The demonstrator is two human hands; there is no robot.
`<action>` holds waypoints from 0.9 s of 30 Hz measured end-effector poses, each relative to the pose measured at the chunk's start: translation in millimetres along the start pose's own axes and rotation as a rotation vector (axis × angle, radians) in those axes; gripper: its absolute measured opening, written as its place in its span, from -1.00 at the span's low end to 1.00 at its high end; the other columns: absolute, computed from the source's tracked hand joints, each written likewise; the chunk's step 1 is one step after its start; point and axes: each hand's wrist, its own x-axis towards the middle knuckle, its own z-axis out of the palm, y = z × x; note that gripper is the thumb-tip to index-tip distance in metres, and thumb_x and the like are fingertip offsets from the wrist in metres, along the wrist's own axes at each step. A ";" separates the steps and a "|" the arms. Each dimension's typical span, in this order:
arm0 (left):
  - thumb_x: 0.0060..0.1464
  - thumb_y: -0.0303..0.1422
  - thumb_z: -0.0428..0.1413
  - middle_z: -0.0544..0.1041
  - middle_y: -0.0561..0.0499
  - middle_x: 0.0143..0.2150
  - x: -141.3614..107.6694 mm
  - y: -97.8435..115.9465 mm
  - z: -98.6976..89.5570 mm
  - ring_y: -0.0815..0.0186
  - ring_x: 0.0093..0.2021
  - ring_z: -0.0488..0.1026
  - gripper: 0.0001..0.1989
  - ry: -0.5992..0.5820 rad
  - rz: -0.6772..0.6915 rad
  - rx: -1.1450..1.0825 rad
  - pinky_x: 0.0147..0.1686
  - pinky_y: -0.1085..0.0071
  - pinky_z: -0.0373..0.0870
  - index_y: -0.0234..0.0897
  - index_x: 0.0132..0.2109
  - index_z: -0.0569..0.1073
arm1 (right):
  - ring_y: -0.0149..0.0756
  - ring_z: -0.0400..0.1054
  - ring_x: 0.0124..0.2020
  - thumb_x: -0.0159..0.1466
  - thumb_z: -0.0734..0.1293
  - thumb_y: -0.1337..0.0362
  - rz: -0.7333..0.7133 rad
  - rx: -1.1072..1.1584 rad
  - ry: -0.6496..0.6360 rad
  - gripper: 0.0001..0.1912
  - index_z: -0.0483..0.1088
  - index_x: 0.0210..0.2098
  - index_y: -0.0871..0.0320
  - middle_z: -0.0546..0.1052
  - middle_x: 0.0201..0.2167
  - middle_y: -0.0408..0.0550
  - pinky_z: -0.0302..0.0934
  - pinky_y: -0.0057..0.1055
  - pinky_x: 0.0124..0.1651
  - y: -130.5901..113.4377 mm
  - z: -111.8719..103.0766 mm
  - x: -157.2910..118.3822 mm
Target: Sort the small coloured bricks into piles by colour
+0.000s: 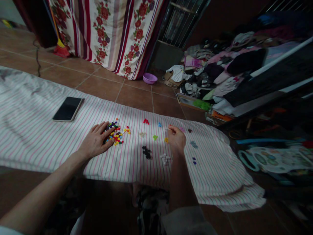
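Mixed pile point(118, 138) of small coloured pieces on the striped cloth point(215, 166), left of centre; a few yellow and red ones just beside, to the right.

Left hand point(96, 139): palm down, fingers loosely spread, fingertips and thumb against the left side of the pile; any piece beneath the fingers hidden.

Right hand point(177, 138): fingers curled, thumb and index tips drawn together beside the yellow group point(166, 140); a pinched piece, if any, too small to tell.

Between the hands, groups of one colour each: red point(146, 121), blue point(159, 124), beige point(142, 134), green point(155, 137). Nearer the body: black point(146, 152) and, beside the right wrist, white point(165, 159). Right of the right hand: brown point(189, 130), grey-blue point(194, 144), dark blue point(194, 160).

Edges: red and brown close to the far edge of the cloth; black and white farther in from the near edge. Open room: broad stretch of cloth from dark blue to the right end; narrower one between left hand and phone point(68, 109).

Phone: face up, screen dark. Beyond the far edge: tiled floor point(132, 98), purple bowl point(150, 78), floral curtain point(105, 32), heap of clothes point(220, 65). Any lettering on the blue-rimmed panel point(276, 160) at right: too blurred to read.
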 end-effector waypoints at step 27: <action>0.28 -0.04 -0.07 0.27 -0.28 0.35 -0.2 3.7 -1.2 -0.04 0.36 0.19 -0.45 0.009 -0.005 -0.006 0.29 -0.07 0.16 -0.24 0.26 0.38 | -0.17 0.29 -0.07 0.34 0.28 0.26 -0.630 -0.103 -0.584 -0.73 0.59 -0.06 0.05 0.54 -0.17 0.03 0.12 -0.31 0.05 -131.9 68.2 -76.6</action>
